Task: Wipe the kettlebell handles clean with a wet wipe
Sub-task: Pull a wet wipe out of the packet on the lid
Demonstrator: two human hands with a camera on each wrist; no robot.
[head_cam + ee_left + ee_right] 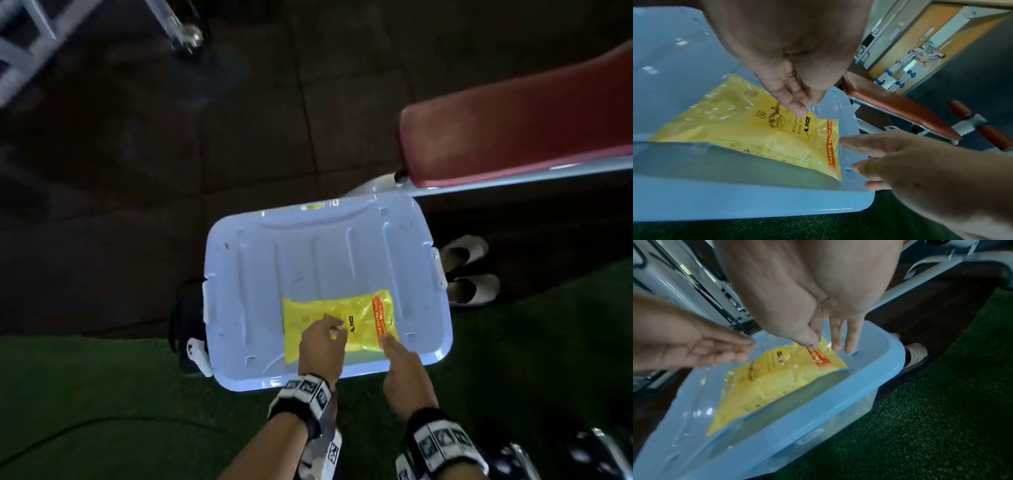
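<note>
A yellow wet wipe pack (308, 318) (748, 129) (772, 376) with an orange strip at its right end lies flat on the lid of a pale blue plastic storage box (308, 246) (674, 48) (818, 407). My left hand (334, 330) (799, 105) (740, 345) hovers over the middle of the pack, fingers straight and pointing down at it, holding nothing. My right hand (390, 342) (857, 155) (830, 344) is at the pack's right end with its fingers straight. Its thumb touches the orange strip. I cannot pick out a kettlebell with certainty.
The box stands where green turf (102, 411) meets dark floor tiles. A red padded bench (513, 130) runs behind it on the right, with white slippers (469, 270) beneath. A black object (186, 318) sits against the box's left side. Dark shiny gear (589, 452) lies at bottom right.
</note>
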